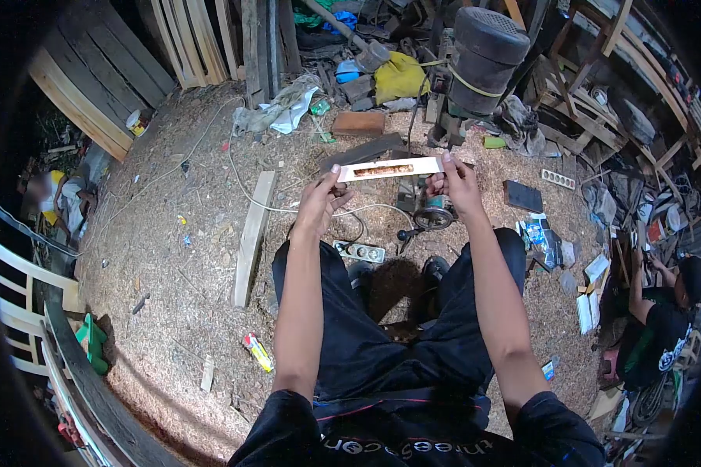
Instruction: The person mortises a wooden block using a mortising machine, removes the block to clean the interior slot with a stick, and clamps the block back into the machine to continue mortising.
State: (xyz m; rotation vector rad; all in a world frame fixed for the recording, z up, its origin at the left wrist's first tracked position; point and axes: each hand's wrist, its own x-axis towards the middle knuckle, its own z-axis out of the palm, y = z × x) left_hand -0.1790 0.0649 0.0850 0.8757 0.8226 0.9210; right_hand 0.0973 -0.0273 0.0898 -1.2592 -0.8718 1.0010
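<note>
A pale flat strip [423, 166] with a long slot cut through its middle is held up level in front of me. My left hand [316, 204] pinches its left end, thumb on top. The right end is gripped between the thumb and fingers of my right hand [456, 187]. Sawdust-covered ground shows through the slot. Just below the strip, near my right hand, a green and metal power tool [434, 214] rests on the ground, partly hidden by the strip.
A power strip [360, 252] lies between my feet and the tool. To the left is a long board [255, 237]; a dark block [523, 196] lies right. Cables cross the ground. One person [662, 319] sits at the right, another [68, 198] at the far left.
</note>
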